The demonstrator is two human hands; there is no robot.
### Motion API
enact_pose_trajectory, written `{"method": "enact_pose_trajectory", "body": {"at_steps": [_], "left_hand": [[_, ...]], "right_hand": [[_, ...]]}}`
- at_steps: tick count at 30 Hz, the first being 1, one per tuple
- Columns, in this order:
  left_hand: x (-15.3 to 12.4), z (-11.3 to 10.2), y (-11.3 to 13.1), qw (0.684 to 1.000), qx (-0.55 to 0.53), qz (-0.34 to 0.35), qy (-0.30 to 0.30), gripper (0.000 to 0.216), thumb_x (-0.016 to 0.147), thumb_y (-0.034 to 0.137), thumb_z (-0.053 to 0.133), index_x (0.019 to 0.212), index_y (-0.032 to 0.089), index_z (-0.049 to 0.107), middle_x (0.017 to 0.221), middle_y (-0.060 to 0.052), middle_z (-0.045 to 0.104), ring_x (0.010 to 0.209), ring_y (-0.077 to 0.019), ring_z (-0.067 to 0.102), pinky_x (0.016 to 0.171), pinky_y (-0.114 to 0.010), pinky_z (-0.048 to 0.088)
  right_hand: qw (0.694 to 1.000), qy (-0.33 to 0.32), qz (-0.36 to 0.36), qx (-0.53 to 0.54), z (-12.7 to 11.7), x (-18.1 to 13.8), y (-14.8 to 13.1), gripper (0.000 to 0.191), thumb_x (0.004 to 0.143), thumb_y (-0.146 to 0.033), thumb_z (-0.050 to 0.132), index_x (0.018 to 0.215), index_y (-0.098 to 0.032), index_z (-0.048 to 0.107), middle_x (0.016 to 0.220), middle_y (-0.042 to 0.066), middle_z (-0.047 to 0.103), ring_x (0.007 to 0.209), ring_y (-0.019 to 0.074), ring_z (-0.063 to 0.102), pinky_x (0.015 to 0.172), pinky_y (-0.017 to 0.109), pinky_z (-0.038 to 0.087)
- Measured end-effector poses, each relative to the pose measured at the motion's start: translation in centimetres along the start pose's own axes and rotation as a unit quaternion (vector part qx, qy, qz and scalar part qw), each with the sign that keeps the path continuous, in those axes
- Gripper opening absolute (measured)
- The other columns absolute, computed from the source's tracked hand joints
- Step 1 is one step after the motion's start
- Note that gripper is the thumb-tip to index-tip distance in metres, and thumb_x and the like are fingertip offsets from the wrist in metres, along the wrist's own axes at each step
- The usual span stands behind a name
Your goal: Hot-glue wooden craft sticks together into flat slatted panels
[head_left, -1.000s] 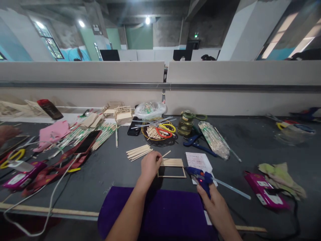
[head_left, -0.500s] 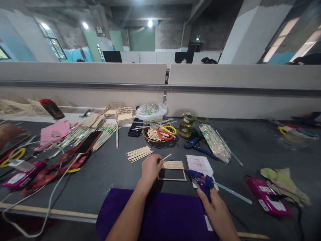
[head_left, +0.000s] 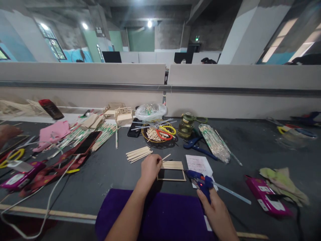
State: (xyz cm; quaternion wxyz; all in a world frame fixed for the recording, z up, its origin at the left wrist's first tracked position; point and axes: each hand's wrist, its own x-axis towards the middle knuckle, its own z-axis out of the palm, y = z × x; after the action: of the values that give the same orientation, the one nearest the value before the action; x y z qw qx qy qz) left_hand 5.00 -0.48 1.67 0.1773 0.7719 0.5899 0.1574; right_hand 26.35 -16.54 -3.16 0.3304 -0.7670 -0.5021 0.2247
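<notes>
My left hand (head_left: 149, 168) is closed in a pinch on a thin wooden stick (head_left: 166, 156), held at the left end of a small rectangular stick frame (head_left: 172, 171) lying on the dark table. My right hand (head_left: 217, 212) grips the handle of a blue glue gun (head_left: 200, 181), whose nozzle points left toward the frame's right corner; a clear glue rod sticks out behind it. A loose bundle of cut sticks (head_left: 138, 154) lies just left of the frame. A purple cloth (head_left: 155, 214) covers my lap.
A white printed paper (head_left: 199, 164) lies under the gun. Behind stand a basket with sticks and scissors (head_left: 158, 131), a glass jar (head_left: 186, 125), blue pliers (head_left: 197, 147) and a bag of skewers (head_left: 214, 141). Phones, cables and packets crowd the left; a pink packet (head_left: 265, 199) sits right.
Both hands have stayed almost still; the view has shifted slightly. The glue gun remains beside the frame's right corner.
</notes>
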Motion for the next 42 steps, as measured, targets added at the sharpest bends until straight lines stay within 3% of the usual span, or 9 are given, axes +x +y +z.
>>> {"method": "enact_pose_trajectory", "body": {"at_steps": [23,30,35,38,40,42], "left_hand": [[0.0,0.2,-0.1,1.000,-0.002,-0.002,0.000,0.018,0.084,0.024,0.052,0.085,0.026,0.070,0.089,-0.001,0.071,0.083,-0.0161,0.060,0.064,-0.024,0.034],[0.0,0.3,-0.3,1.000,0.002,-0.003,0.001,0.018,0.084,0.025,0.052,0.086,0.026,0.070,0.090,-0.001,0.071,0.085,-0.0164,0.061,0.066,-0.023,0.036],[0.0,0.3,-0.2,1.000,-0.002,-0.009,-0.004,0.019,0.084,0.025,0.052,0.087,0.026,0.071,0.091,-0.002,0.071,0.086,-0.0163,0.061,0.069,-0.023,0.038],[0.1,0.2,-0.3,1.000,-0.019,-0.011,0.002,0.019,0.083,0.023,0.053,0.086,0.026,0.072,0.089,-0.002,0.071,0.085,-0.0164,0.062,0.069,-0.023,0.039],[0.2,0.2,-0.5,0.999,-0.049,-0.016,0.000,0.019,0.081,0.022,0.054,0.084,0.025,0.072,0.085,-0.001,0.072,0.082,-0.0162,0.062,0.067,-0.023,0.039],[0.5,0.3,-1.0,0.995,-0.095,-0.020,-0.002,0.019,0.078,0.019,0.055,0.082,0.024,0.073,0.082,-0.001,0.072,0.078,-0.0156,0.062,0.066,-0.023,0.039]], "right_hand": [[1.000,0.012,0.001,-0.001,0.1,-0.1,0.7,0.057,0.087,-0.059,0.039,0.123,-0.016,0.052,0.109,0.012,0.071,0.097,0.0255,0.068,0.080,0.032,0.051],[1.000,0.024,0.006,0.000,0.0,-0.1,0.8,0.059,0.084,-0.060,0.041,0.120,-0.016,0.056,0.104,0.012,0.073,0.096,0.0263,0.068,0.078,0.031,0.052],[0.999,0.035,-0.016,0.038,-0.3,-0.1,0.7,0.055,0.082,-0.057,0.048,0.120,-0.018,0.058,0.111,0.009,0.071,0.105,0.0254,0.065,0.083,0.031,0.051],[0.995,0.012,0.009,0.097,-0.6,-0.3,0.2,0.052,0.081,-0.057,0.053,0.114,-0.018,0.061,0.089,0.006,0.073,0.077,0.0219,0.069,0.061,0.027,0.052],[0.986,-0.032,0.045,0.155,-0.7,-0.5,-0.7,0.049,0.083,-0.059,0.051,0.105,-0.017,0.062,0.059,-0.001,0.065,0.046,0.0159,0.058,0.041,0.024,0.041],[0.979,-0.062,0.051,0.189,-0.6,-0.7,-2.0,0.047,0.085,-0.059,0.049,0.097,-0.017,0.063,0.045,-0.005,0.053,0.035,0.0125,0.046,0.035,0.023,0.035]]}}
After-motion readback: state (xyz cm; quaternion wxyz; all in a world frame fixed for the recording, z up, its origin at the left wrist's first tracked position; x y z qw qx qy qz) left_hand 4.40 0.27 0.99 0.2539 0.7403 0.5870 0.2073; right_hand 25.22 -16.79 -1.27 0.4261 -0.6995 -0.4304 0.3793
